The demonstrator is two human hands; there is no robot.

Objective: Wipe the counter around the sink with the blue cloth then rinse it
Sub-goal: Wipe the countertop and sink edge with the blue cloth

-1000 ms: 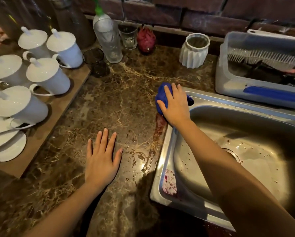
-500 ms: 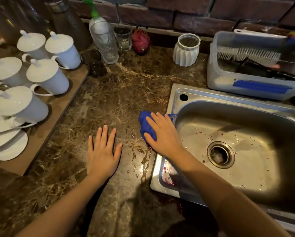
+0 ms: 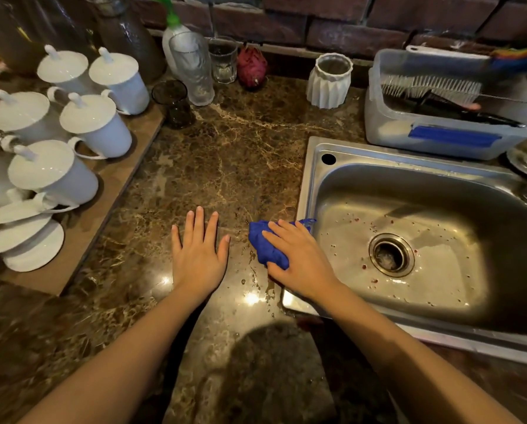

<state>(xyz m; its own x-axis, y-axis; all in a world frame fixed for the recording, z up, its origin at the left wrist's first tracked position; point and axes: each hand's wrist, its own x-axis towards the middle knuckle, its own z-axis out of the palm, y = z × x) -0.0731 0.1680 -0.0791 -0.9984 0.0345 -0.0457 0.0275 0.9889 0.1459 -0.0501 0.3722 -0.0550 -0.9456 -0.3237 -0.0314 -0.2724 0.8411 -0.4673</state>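
Note:
The blue cloth [image 3: 267,246] is bunched on the brown marble counter [image 3: 225,166] against the left rim of the steel sink [image 3: 309,179]. My right hand [image 3: 299,258] presses down on the cloth and covers most of it. One corner of the cloth hangs over the sink rim. My left hand [image 3: 198,254] lies flat on the counter just left of the cloth, fingers spread, holding nothing. Wet drops and streaks shine on the counter below the cloth. Red specks dot the sink basin around the drain [image 3: 390,254].
White lidded mugs [image 3: 94,123] and saucers [image 3: 26,243] stand on a wooden board [image 3: 81,228] at the left. Glasses [image 3: 192,71], a soap bottle, a dragon fruit [image 3: 251,67] and a white ribbed vase [image 3: 329,81] line the back. A plastic tub [image 3: 439,139] with brushes sits behind the sink.
My right hand has dragged the cloth along the sink's left rim from its far corner toward me. The left hand has stayed flat on the counter.

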